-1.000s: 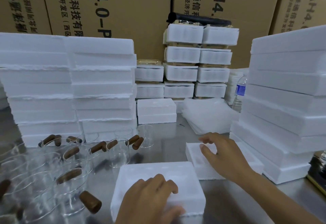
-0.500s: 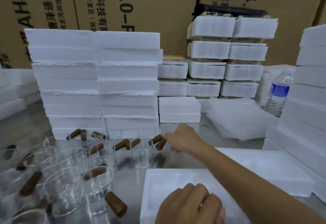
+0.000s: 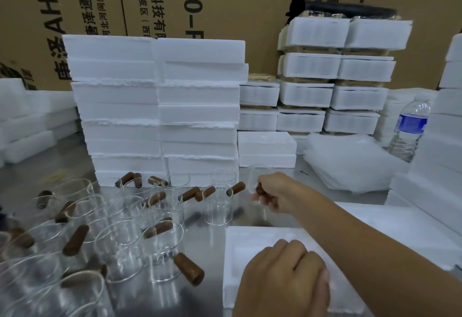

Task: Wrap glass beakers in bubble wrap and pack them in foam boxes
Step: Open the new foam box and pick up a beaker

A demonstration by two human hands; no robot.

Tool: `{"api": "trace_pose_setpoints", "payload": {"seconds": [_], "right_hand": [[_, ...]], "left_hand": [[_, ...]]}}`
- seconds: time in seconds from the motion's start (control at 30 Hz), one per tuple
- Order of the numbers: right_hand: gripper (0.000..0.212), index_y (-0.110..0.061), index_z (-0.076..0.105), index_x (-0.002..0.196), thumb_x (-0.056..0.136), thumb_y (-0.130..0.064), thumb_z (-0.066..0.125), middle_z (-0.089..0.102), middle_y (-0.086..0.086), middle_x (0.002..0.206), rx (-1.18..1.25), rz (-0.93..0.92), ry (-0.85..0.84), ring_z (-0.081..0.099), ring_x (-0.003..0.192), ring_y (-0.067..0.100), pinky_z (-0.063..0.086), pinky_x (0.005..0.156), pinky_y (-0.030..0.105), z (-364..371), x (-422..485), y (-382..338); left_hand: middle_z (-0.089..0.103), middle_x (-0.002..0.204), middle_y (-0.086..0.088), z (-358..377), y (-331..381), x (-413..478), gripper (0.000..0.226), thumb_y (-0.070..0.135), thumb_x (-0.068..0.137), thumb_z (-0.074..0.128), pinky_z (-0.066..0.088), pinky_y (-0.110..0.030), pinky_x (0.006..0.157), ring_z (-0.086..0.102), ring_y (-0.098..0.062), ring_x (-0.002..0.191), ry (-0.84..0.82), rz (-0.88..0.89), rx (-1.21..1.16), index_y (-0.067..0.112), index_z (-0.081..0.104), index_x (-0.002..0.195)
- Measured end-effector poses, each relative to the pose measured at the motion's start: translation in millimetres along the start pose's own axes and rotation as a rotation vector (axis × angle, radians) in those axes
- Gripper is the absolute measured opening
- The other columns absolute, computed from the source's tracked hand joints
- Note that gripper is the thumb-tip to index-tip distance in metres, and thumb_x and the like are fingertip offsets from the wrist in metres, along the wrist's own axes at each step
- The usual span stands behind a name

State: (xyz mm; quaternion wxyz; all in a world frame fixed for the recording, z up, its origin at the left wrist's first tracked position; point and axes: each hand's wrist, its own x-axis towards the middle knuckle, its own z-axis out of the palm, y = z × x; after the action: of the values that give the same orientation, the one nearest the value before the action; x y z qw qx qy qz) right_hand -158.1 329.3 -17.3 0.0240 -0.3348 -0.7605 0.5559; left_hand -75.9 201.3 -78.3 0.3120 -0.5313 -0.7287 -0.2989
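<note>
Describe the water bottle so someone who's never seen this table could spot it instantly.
Find the tall stack of white foam boxes on the right edge. Just left of it, behind the pile of bubble wrap sheets, stands the water bottle. It is the only plastic bottle, with a blue label.

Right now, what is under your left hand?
A white foam box, lying on the metal table. The left hand rests curled on it; the patch beneath it, and anything in its palm, is covered. The right hand grips a glass beaker by its handle.
</note>
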Motion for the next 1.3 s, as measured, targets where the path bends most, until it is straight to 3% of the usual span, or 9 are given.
{"api": "trace_pose_setpoints", "payload": {"seconds": [0.1, 0.23, 0.37, 0.47, 0.63, 0.83, 0.97, 1.13, 1.3], "right_hand": [[0.022, -0.009, 0.05, 0.084, 0.098, -0.016, 0.035, 0.056, 0.004, 0.062, 0.03, -0.148, 0.124, 0.042, 0.046, 0.011, 0.029, 0.044, 0.018, -13, -17, 2], [0.026, -0.019, 0.056, 0.084, 0.1, -0.024, 0.036, 0.05, -0.002, 0.068, -0.022, -0.498, 0.295, 0.048, 0.058, 0.013, 0.038, 0.06, 0.028, -35, -53, 24], [0.022, -0.02, 0.05, 0.083, 0.099, -0.028, 0.038, 0.043, -0.012, 0.055, 0.053, -0.636, 0.26, 0.037, 0.045, 0.003, 0.033, 0.048, 0.018, -44, -84, 52], [0.023, -0.011, 0.043, 0.083, 0.1, -0.025, 0.037, 0.04, -0.01, 0.047, 0.219, -0.576, 0.128, 0.033, 0.041, 0.006, 0.032, 0.042, 0.018, -46, -90, 63], [0.028, -0.007, 0.048, 0.077, 0.098, -0.024, 0.041, 0.036, -0.002, 0.046, 0.467, -0.523, -0.046, 0.028, 0.036, 0.01, 0.03, 0.038, 0.02, -47, -94, 67], [0.029, -0.005, 0.05, 0.078, 0.095, -0.027, 0.043, 0.032, -0.001, 0.045, 0.611, -0.471, -0.178, 0.024, 0.034, 0.009, 0.027, 0.037, 0.017, -43, -99, 68], [0.033, -0.005, 0.049, 0.078, 0.083, -0.038, 0.051, 0.032, 0.0, 0.047, 0.596, -0.492, -0.218, 0.026, 0.036, 0.01, 0.029, 0.037, 0.019, -43, -99, 70], [0.048, -0.014, 0.064, 0.077, 0.067, -0.06, 0.054, 0.049, -0.001, 0.053, 0.425, -0.583, -0.035, 0.046, 0.044, 0.012, 0.042, 0.047, 0.02, -43, -95, 69], [0.015, -0.02, 0.063, 0.082, 0.092, -0.029, 0.056, 0.062, -0.007, 0.06, 0.259, -0.543, 0.206, 0.06, 0.054, 0.008, 0.048, 0.058, 0.025, -75, -60, 53]], "left_hand": [[0.057, 0.074, 0.012, -5, -3, 0, 0.017, 0.028, 0.086, 0.048, 0.044, -0.019, 0.061, 0.054, -0.005, 0.067, 0.165, -0.121, -0.227, 0.024, 0.061, 0.075], [0.056, 0.091, 0.023, -20, -8, 10, 0.004, 0.037, 0.092, 0.05, 0.042, -0.008, 0.071, 0.057, 0.003, 0.089, 0.328, -0.589, -0.657, 0.035, 0.052, 0.093], [0.051, 0.107, 0.032, -31, -14, 17, 0.037, 0.043, 0.075, 0.061, 0.041, 0.0, 0.07, 0.055, 0.014, 0.098, 0.359, -0.797, -1.003, 0.042, 0.042, 0.108], [0.048, 0.119, 0.03, -33, -17, 17, 0.057, 0.051, 0.06, 0.061, 0.042, 0.002, 0.07, 0.052, 0.019, 0.101, 0.294, -0.836, -1.091, 0.046, 0.039, 0.113], [0.053, 0.123, 0.026, -37, -22, 16, 0.062, 0.056, 0.062, 0.075, 0.045, -0.001, 0.073, 0.054, 0.016, 0.104, 0.189, -0.819, -1.123, 0.047, 0.045, 0.117], [0.068, 0.114, 0.014, -37, -25, 15, 0.079, 0.072, 0.047, 0.076, 0.05, -0.018, 0.086, 0.06, -0.001, 0.11, 0.027, -0.753, -1.281, 0.038, 0.058, 0.115], [0.07, 0.108, 0.013, -36, -24, 15, 0.078, 0.069, 0.053, 0.068, 0.052, -0.022, 0.078, 0.066, -0.003, 0.099, 0.013, -0.806, -1.27, 0.032, 0.055, 0.12], [0.073, 0.102, 0.002, -36, -28, 16, 0.046, 0.059, 0.065, 0.077, 0.054, -0.02, 0.07, 0.07, -0.012, 0.093, 0.136, -0.867, -1.392, 0.03, 0.073, 0.1], [0.074, 0.096, -0.002, -34, -37, 16, 0.034, 0.049, 0.061, 0.067, 0.057, -0.024, 0.068, 0.071, -0.016, 0.088, 0.269, -0.903, -1.432, 0.031, 0.077, 0.088]]}}
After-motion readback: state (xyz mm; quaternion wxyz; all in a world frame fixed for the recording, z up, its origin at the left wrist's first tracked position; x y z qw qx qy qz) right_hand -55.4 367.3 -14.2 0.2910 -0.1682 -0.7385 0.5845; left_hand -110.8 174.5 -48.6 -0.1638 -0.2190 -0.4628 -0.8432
